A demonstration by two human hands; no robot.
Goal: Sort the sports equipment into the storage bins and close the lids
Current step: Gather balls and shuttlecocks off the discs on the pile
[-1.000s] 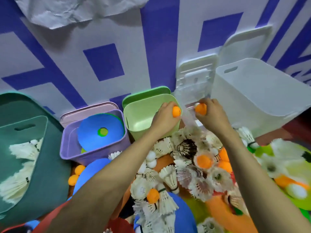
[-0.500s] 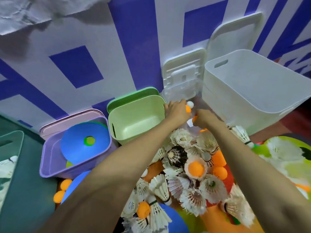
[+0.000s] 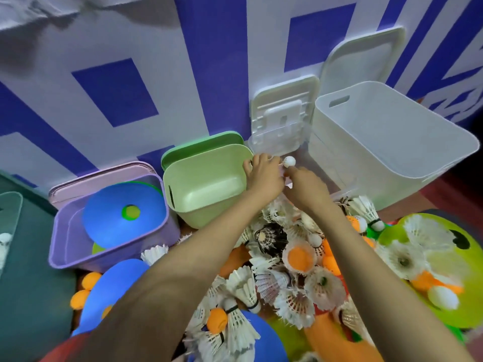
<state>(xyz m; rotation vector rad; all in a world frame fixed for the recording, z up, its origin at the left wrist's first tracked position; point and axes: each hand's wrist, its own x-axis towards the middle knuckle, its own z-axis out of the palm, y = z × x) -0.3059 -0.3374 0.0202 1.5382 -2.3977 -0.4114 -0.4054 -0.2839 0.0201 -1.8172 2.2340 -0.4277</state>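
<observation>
white ball just beyond the fingertips, by the clear bin between green bin and white bin | left hand, right hand side by side, backs up, fingers hidden; grip cannot be told | ball lies ahead; right hand nearer, I judge

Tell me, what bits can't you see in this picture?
Head view only.
What the left hand and right hand hold: their backs hide it.
Inside the small clear plastic box: both hands cover it.
The dark green plastic bin: cut off by the left edge.
The purple plastic bin, its bottom: a round blue disc covers most.
</observation>
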